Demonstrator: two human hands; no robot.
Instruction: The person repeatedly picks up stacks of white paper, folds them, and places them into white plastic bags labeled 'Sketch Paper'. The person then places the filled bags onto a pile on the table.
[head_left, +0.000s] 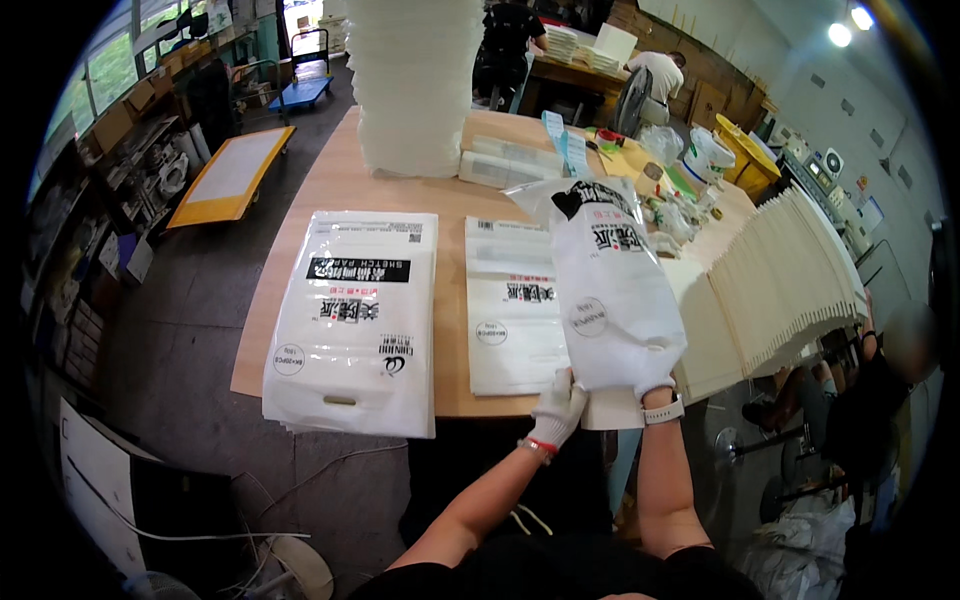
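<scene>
A white printed plastic bag [618, 290] is held up at the table's near edge, tilted, with its far end raised. My left hand [560, 405], in a white glove, is closed on the bag's near left corner. My right hand [655, 368], also gloved, reaches into the bag's near opening; plastic covers its fingers. A white sheet or pad edge [612, 412] sticks out between my hands. Left of the bag lies a pile of similar flat printed bags [510, 340]. Farther left, a stack of printed packs [350, 320] with a handle slot overhangs the table edge.
A tall white stack [412, 90] stands at the table's back. Fanned cream pads [785, 285] lie on the right. Behind are wrapped packs [512, 160], a yellow bin [745, 150] and small items. A tilted yellow-edged cart [235, 175] stands on the left; people sit behind and at right.
</scene>
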